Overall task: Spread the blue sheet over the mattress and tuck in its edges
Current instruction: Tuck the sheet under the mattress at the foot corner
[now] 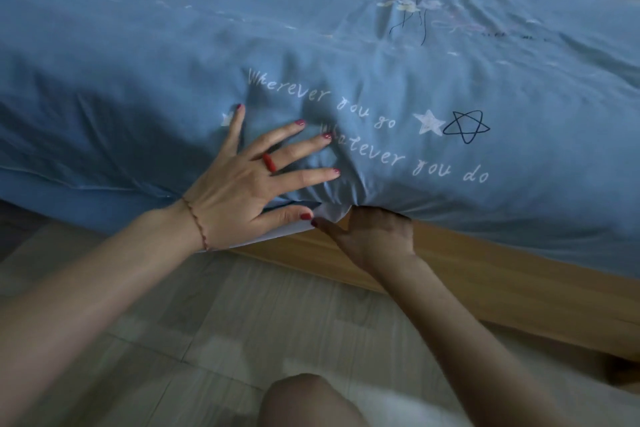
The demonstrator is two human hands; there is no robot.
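The blue sheet (346, 45) lies draped across the mattress, its printed edge hanging over the wooden bed frame (485, 274). Left hand (256, 180) is flat on the sheet just above that frame, fingers splayed and straight (red ring showing), pressing the cloth. Right hand (377, 236) sits against the frame, fingers pushed up under the sheet's edge; its grip I cannot tell.

We see a dim room in cool, flat light. The left hand (242, 177) is lit, while the right hand (374, 236) sits in deep shadow under the sheet (346, 45) edge. A broad shadow darkens the sheet's left side. Edges bow and blur; the floor (173, 340) looks soft.
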